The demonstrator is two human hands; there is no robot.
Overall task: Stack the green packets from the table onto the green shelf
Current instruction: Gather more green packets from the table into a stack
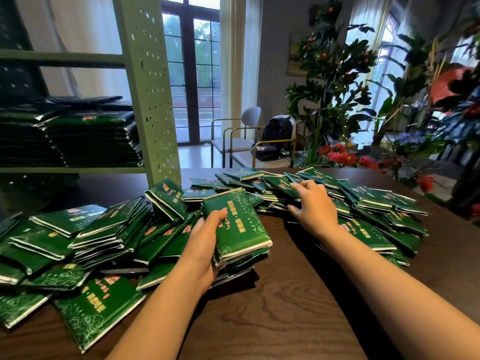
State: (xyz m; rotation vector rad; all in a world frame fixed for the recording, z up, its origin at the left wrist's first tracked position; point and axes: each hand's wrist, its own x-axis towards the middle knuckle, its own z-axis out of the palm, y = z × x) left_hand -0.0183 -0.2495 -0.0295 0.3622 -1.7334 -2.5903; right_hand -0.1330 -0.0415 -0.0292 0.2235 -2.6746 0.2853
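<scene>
Left hand (207, 240) is gripping a small stack of green packets (239, 224), thumb on top & fingers under, low over the table (272, 307). Right hand (313, 206) is lying spread on the loose packets (376, 203) further back, not closing on any yet. Green shelf (153, 100) is standing at left, already holding piles. Risk, imo: wrappers are looking glossy, so adding more could be fanning the stack out from under the thumb, or dragging neighbours off the edge
</scene>
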